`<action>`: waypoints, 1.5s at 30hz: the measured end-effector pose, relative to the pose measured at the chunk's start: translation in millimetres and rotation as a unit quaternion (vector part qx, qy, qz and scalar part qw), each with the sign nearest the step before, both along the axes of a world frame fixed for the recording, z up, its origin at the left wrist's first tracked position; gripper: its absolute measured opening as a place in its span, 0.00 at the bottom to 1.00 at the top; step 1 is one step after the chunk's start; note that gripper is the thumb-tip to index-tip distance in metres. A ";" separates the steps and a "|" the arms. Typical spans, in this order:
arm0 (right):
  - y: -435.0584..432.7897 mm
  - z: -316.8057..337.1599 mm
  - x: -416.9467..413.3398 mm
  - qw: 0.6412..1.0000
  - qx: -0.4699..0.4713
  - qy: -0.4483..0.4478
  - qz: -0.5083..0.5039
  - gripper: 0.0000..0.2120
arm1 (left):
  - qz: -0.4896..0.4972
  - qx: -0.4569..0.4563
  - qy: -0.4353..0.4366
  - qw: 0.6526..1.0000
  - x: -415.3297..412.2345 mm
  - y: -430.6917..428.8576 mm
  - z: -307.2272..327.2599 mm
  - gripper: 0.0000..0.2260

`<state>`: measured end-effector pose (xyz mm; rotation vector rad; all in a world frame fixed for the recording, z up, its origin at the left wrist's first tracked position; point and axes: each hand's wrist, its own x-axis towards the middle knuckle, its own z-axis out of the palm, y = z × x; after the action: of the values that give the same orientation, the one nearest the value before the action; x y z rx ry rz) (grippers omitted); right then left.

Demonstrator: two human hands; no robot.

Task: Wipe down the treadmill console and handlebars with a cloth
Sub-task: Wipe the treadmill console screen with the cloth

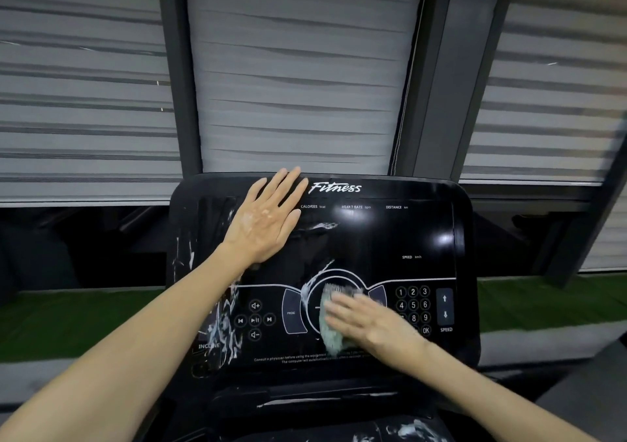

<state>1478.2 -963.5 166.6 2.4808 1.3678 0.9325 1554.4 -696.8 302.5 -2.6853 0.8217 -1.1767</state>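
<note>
Console [390, 238]: a glossy black treadmill panel in the lower centre of the view, tilted up toward the person, with a window blind [295, 68] behind it.

Left edge of panel: white wet smears [222, 334] run down beside the incline label and the media buttons [255, 319].

Upper left of panel: the left hand [268, 219] lies flat on the glass, palm down. Its fingers are straight and close together and reach the top rim, with the thumb held out to the side. It holds nothing.

Centre of panel: a pale, fuzzy cloth [328, 323] lies against the round dial, just right of the program button.

Right of the cloth: the right hand [368, 324] presses on it from above, fingers stretched out and slightly apart across the fabric (this hand is blurred, so finer detail of the grip cannot be told).

Right side of panel: the number keypad [413, 304] is partly hidden by the right hand, and the speed arrows [445, 306] sit beside it near the edge.

Lower rim: more white smears show below the panel.
</note>
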 end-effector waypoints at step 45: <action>63.0 107.8 41.6 0.982 0.164 -0.028 -0.090 0.20 | 0.045 -0.029 -0.002 0.999 -5.5 45.3 -3.3 0.26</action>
<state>1519.7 -900.5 274.4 2.7301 1.0179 1.2611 1548.8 -651.5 299.2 -2.7336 0.6679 -1.2036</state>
